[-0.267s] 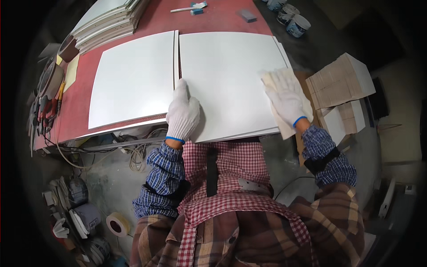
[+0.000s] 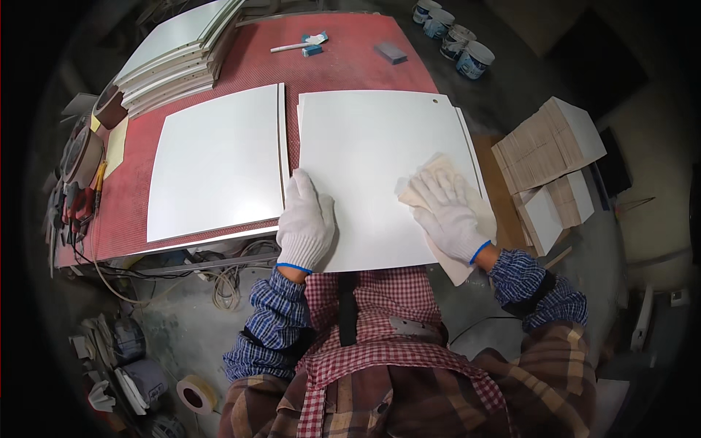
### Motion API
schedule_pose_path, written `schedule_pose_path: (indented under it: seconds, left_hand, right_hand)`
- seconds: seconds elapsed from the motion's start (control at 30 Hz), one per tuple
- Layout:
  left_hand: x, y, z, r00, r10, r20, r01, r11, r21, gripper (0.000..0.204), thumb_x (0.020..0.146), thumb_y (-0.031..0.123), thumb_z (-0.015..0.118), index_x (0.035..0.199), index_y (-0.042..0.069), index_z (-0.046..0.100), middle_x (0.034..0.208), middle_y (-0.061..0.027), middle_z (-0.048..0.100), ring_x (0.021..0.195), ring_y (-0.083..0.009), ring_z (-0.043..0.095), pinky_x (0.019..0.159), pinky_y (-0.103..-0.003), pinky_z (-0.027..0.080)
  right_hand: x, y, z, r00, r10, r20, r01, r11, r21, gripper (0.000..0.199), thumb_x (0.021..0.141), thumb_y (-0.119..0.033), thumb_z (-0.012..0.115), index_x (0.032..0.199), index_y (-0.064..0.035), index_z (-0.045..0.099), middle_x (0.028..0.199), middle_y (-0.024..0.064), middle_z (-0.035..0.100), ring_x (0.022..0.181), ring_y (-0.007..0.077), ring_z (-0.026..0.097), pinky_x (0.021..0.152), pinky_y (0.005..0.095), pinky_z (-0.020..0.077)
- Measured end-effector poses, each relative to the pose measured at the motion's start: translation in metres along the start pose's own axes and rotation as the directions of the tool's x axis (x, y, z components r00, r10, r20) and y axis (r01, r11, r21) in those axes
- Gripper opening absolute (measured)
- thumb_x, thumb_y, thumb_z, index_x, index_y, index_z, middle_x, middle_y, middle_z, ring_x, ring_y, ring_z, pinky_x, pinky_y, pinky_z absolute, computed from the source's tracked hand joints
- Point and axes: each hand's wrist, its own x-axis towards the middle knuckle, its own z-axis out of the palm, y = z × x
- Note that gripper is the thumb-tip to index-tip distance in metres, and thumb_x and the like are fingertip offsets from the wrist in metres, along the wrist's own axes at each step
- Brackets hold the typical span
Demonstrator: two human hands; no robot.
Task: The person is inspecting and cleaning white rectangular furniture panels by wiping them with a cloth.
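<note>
Head view, looking down over a red workbench (image 2: 343, 69): a person in white knit gloves and blue checked sleeves works on a white panel (image 2: 372, 153) lying flat at the bench's near right corner, its front edge reaching past the bench toward the person's checked apron. The left hand (image 2: 305, 223) lies flat on the panel's near left corner, fingers spread and clasping nothing, pressing down on the surface. The right hand (image 2: 447, 213) rests palm down on a pale cloth (image 2: 438, 182) spread over the panel's right side; the fingers lie extended on the fabric rather than curled around it, and the cloth's lower end hangs past the panel's front edge.

A second white panel (image 2: 215, 164) lies just to the left, separated from the first by a narrow strip of red bench. A stack of white boards (image 2: 179, 55) sits at the far left corner. Near the far edge lie a small blue-and-white tool (image 2: 310, 45) and a grey block (image 2: 391, 52). Four small paint tubs (image 2: 456, 40) stand on the floor beyond the bench. To the right, bundles of pale wooden boards (image 2: 544, 150) are piled beside the bench. Cables (image 2: 226, 274) hang beneath the front edge, and a roll of tape (image 2: 196, 394) lies on the floor at lower left.
</note>
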Motion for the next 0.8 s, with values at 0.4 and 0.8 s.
schedule_pose_path:
  seconds: [0.4, 0.8]
  left_hand:
    - [0.000, 0.010, -0.015, 0.971, 0.126, 0.205, -0.134, 0.991, 0.027, 0.084, 0.096, 0.037, 0.065, 0.155, -0.006, 0.024, 0.152, -0.0386, 0.033, 0.129, -0.0533, 0.050, 0.103, -0.050, 0.049]
    - [-0.008, -0.011, 0.003, 0.990, 0.139, -0.004, -0.139, 0.990, 0.010, 0.070, 0.093, 0.023, 0.066, 0.147, -0.007, 0.033, 0.140, -0.0320, 0.046, 0.128, -0.0475, 0.050, 0.106, -0.051, 0.044]
  right_hand:
    - [0.247, -0.078, 0.011, 0.885, -0.453, -0.107, 0.465, 0.874, 0.143, 0.053, 0.106, -0.041, 0.040, 0.153, -0.0185, 0.046, 0.163, 0.0108, 0.039, 0.153, 0.0344, 0.028, 0.124, 0.0606, 0.0091]
    - [0.182, 0.118, 0.017, 0.823, 0.559, -0.102, -0.561, 0.828, 0.002, 0.063, 0.108, -0.048, 0.026, 0.161, -0.0163, 0.034, 0.169, 0.0068, 0.031, 0.154, 0.0341, 0.027, 0.123, 0.0559, 0.0152]
